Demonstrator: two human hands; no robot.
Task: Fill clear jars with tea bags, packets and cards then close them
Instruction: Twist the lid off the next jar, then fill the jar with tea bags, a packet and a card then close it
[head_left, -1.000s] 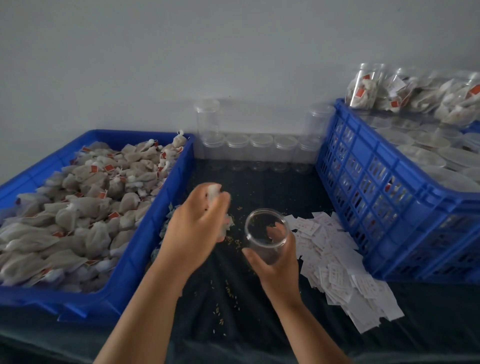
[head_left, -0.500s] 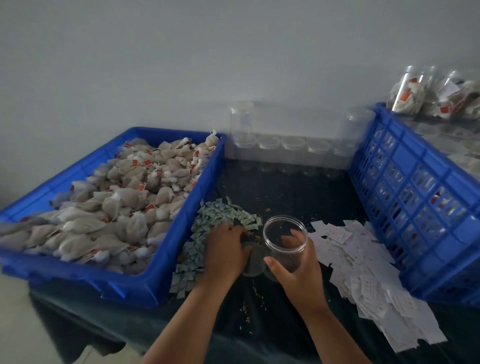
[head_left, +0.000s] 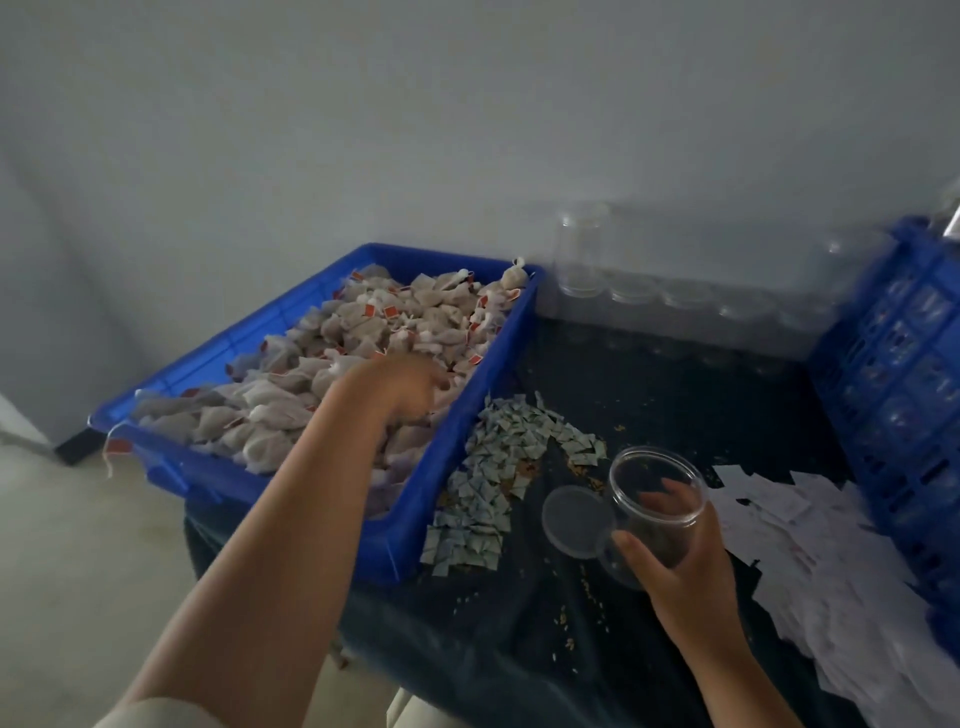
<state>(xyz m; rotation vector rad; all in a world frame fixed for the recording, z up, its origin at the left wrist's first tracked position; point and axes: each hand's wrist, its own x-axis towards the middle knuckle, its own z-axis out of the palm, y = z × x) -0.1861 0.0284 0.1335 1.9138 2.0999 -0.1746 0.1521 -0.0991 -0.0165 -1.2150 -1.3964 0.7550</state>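
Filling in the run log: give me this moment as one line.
left hand: over tea bags in blue crate | right hand: holds clear jar, open | lid: on table beside jar

Back-row jars (head_left: 685, 306) (blurred, contents indistinct)

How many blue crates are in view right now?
2: the tea-bag crate at left, where the left hand reaches, and the lattice crate at the right edge, partly cut off.

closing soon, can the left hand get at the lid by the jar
Probably yes: the lid lies uncovered on the cloth beside the jar, and the left hand over the tea bags has only the crate wall to cross.
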